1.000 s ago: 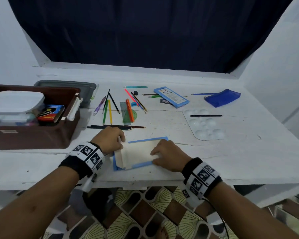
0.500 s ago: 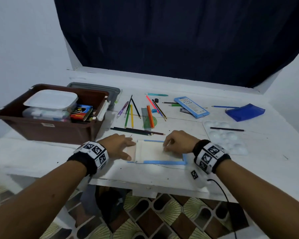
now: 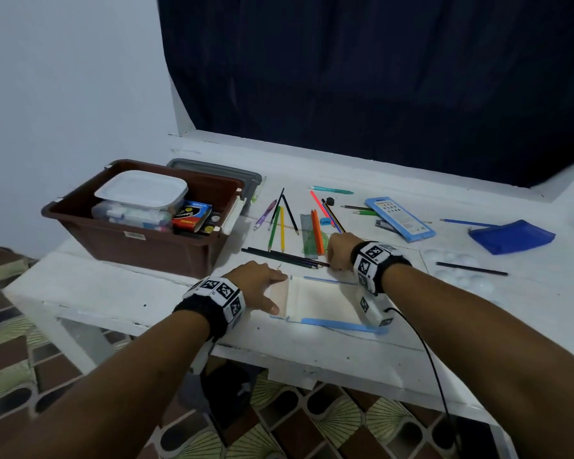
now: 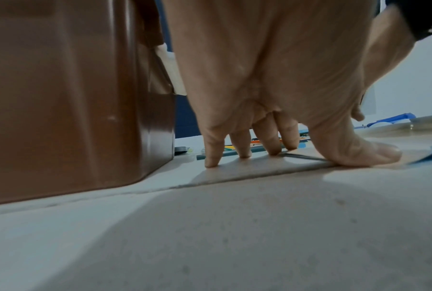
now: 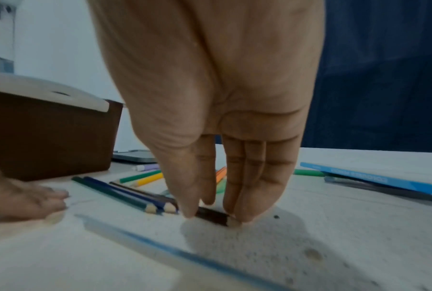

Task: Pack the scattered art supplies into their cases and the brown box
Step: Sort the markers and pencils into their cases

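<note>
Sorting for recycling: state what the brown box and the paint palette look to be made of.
Brown box: likely moulded plastic, glossy; the left wrist view shows sheen streaks and rounded corners.
Paint palette: probably thin white plastic, smooth; round wells appear pressed in, though the view is too dim to be sure.

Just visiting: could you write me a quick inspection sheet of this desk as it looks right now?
Surface: white table, scuffed.
Job's things: brown box part filled; open pencil case empty; coloured pencils loose.
Clutter: paint palette, blue pouch, blue booklet.
Hands: left hand presses the case's flap flat; right hand pinches a dark pencil.
Cables: black cable from the right wrist.
Surroundings: dark curtain, patterned floor.
</note>
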